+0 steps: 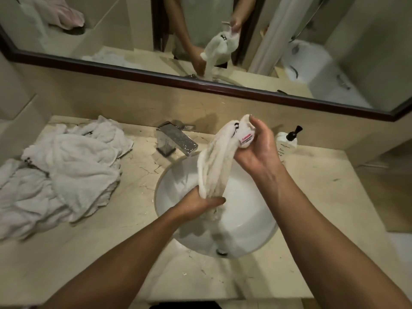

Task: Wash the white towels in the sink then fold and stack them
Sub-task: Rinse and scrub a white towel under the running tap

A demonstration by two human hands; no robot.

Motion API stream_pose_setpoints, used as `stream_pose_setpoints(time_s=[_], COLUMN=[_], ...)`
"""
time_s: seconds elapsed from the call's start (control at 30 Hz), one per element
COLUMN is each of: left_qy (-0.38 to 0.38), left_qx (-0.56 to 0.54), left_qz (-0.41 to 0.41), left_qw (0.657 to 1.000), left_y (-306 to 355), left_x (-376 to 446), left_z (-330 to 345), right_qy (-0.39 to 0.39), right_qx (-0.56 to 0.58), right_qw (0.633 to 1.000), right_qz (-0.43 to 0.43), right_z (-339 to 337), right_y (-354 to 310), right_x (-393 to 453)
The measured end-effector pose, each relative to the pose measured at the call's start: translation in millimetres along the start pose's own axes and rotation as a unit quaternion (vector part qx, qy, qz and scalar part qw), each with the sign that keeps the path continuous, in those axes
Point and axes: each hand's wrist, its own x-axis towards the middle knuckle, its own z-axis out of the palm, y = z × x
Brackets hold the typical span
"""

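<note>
A wet white towel [217, 161] hangs bunched into a rope over the round white sink [252, 224]. My right hand [258, 143] holds its upper end, where a small label shows, raised above the basin's right rim. My left hand [198, 204] grips the towel's lower part, inside the basin. A heap of several crumpled white towels [66, 172] lies on the counter left of the sink.
A chrome faucet [176, 141] stands behind the sink. A white pump bottle [287, 141] sits at the back right. The beige marble counter [323, 197] spreads on both sides. A dark-framed mirror [200, 83] runs along the wall.
</note>
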Motion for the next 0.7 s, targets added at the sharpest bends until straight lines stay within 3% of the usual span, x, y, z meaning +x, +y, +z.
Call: stream_pose_setpoints(time_s=[0.1, 0.2, 0.3, 0.37, 0.53, 0.6, 0.63, 0.7], left_qy=[0.001, 0.008, 0.024, 0.055, 0.096, 0.110, 0.112, 0.112], left_qx=[-0.065, -0.200, -0.391, -0.459, -0.565, -0.603, -0.601, -0.511], left_qz=[0.023, 0.020, -0.039, -0.070, -0.098, -0.080, -0.075, -0.103], left_qw=[0.998, 0.980, 0.919, 0.884, 0.814, 0.786, 0.788, 0.846], left_y=[34, 48, 61, 70, 75, 66, 60, 46], left_x=[-9, -12, -7, -1, 4, 6, 6, 1], left_z=[20, 38, 48, 49, 36, 28, 23, 10], right_qy=[-0.057, -0.032, -0.048, -0.082, -0.070, -0.049, -0.051, -0.070], right_qx=[-0.039, -0.225, -0.348, -0.405, -0.617, -0.614, -0.609, -0.609], right_qw=[0.997, 0.973, 0.935, 0.910, 0.782, 0.786, 0.790, 0.788], right_qz=[-0.030, -0.046, -0.045, -0.040, -0.045, -0.052, -0.051, -0.062], right_z=[-24, -74, -129, -153, -172, -166, -159, -143], right_y=[0, 16, 39, 52, 64, 61, 58, 49], right_x=[-1, 1, -7, -22, -18, -3, 3, 10])
